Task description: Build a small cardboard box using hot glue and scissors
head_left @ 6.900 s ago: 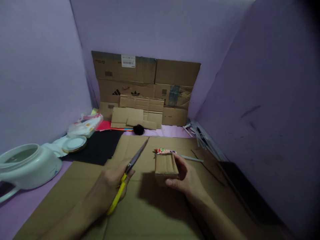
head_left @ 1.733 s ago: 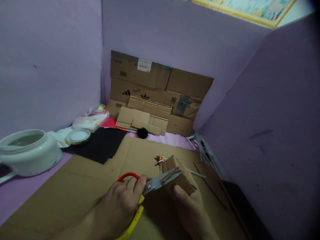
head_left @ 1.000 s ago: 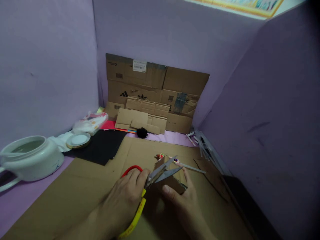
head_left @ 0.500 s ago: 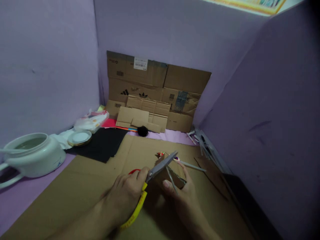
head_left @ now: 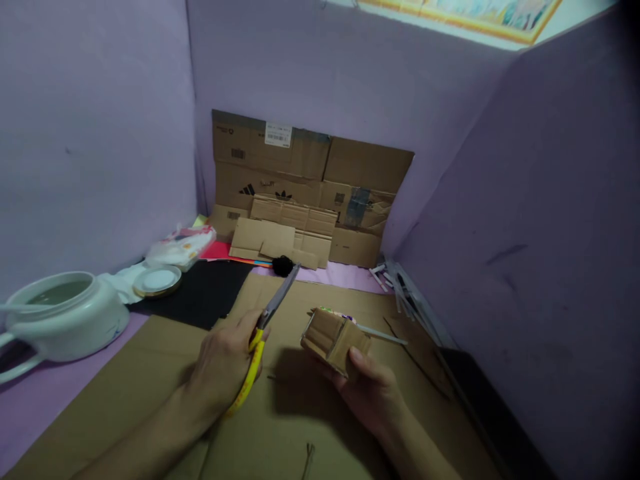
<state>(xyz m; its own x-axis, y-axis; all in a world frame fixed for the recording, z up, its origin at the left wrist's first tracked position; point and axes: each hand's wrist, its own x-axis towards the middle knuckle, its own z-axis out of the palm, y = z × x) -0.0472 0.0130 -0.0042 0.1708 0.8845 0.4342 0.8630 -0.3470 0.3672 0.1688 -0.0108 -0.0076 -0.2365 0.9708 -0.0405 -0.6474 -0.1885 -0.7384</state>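
Observation:
My left hand (head_left: 225, 363) is closed round yellow-handled scissors (head_left: 250, 373), whose closed blades point up and away. To its right, my right hand (head_left: 370, 393) grips a small folded cardboard piece (head_left: 330, 340), thumb on its near right face. The scissors and the cardboard piece are apart. Under both hands lies a large flat cardboard sheet (head_left: 175, 373). Thin dark scraps (head_left: 309, 460) rest on it near the front. A pale strip (head_left: 383, 335) and small colourful items, partly hidden, lie behind the cardboard piece.
At the left stands a white pot (head_left: 67, 327) beside a round lid (head_left: 157, 280) and black sheets (head_left: 200, 293). Cardboard panels (head_left: 300, 163) lean on the back wall, with a black yarn bundle (head_left: 283, 266) before them. Clear sticks (head_left: 415, 307) lie at the right.
The scissors have moved left, away from the cardboard piece, and their blades have closed. The cardboard piece has turned in my right hand. A thin strip beside it no longer shows.

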